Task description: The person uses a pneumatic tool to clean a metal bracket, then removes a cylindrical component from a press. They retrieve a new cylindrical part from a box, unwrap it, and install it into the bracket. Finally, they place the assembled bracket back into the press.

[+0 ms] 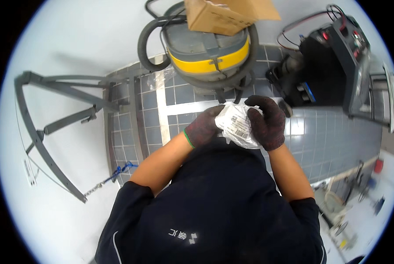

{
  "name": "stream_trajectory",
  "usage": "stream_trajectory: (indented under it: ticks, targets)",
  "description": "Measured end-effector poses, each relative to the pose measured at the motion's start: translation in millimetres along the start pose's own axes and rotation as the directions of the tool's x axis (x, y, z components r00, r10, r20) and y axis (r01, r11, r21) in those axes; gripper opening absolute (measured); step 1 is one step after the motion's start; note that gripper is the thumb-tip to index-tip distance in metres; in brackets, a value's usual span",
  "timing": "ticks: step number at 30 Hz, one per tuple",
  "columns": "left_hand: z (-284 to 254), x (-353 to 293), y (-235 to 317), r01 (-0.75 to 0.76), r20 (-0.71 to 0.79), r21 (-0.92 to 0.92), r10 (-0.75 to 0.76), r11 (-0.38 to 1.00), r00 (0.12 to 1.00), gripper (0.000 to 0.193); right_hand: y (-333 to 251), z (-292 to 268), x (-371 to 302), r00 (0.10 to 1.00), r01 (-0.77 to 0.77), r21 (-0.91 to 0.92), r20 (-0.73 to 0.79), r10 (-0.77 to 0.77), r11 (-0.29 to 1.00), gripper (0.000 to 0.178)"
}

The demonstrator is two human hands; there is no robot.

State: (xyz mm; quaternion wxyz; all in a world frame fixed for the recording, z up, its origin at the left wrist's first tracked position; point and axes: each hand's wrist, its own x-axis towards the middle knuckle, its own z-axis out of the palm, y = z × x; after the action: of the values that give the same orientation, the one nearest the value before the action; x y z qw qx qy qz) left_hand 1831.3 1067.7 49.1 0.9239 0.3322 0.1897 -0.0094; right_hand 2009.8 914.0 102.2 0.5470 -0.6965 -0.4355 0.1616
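Note:
A crinkled white plastic package [235, 124] with a printed barcode label is held in front of my body. My left hand [204, 127], in a dark red and black work glove with a green cuff edge, grips its left side. On the other side my right hand [269, 123], gloved the same way, has its fingers curled over the package's right edge. What the wrapping contains is hidden.
Ahead stands a grey and yellow shop vacuum [208, 55] with its hose, an open cardboard box [223, 17] on top. A grey metal frame [69, 114] is at the left. A black machine [331, 61] with cables stands right. Tiled floor [313, 132] lies below.

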Motion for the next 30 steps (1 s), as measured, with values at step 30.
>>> stream_trajectory:
  ticks: [30]
  targets:
    - [-90.3, -283.7, -2.5, -0.851, -0.647, 0.033, 0.661, 0.524, 0.382, 0.089, -32.4, 144.8, 158.4, 0.898, -0.035, 0.382, 0.417, -0.139, 0.924, 0.024]
